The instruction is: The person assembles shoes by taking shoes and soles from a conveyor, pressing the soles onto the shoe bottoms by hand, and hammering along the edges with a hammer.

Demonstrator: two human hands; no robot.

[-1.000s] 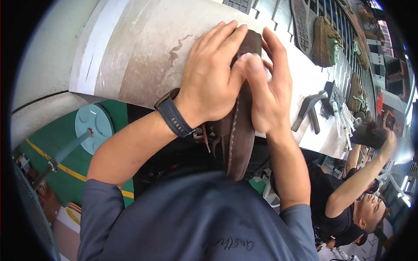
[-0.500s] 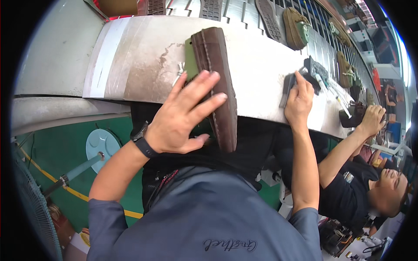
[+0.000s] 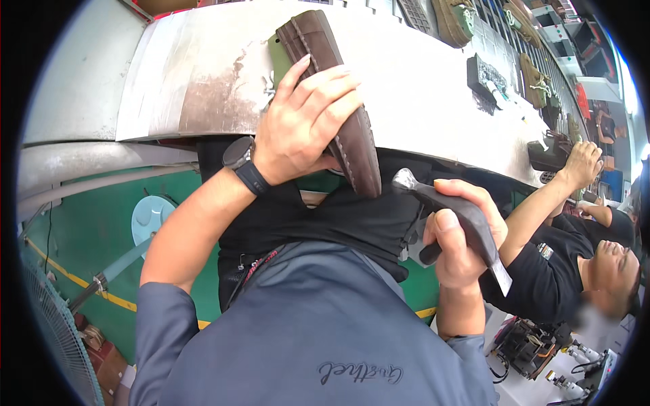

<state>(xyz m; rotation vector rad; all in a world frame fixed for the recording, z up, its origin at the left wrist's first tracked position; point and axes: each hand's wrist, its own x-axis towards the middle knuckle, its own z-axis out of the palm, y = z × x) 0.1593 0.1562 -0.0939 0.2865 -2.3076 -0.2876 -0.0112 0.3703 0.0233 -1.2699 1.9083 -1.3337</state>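
A dark brown shoe with pale stitching along its sole edge lies on its side, its near end jutting past the table's front edge. Green material, perhaps a shoe last, shows at its far left side. My left hand lies over the middle of the shoe, fingers across it and the thumb mostly hidden beneath. To the right, my right hand is closed round a dark shoemaker's hammer, held in the air before the table. Its shiny round face points toward the shoe; the flared flat end points down and right.
On the white worktable sit a black block and syringe-like tubes. Brown shoes stand on a conveyor behind. A co-worker's hand is at the right. A fan stands lower left.
My right hand has lifted the hammer off the table and brought it toward me. My left hand has closed more over the shoe, whose far end has tilted left.
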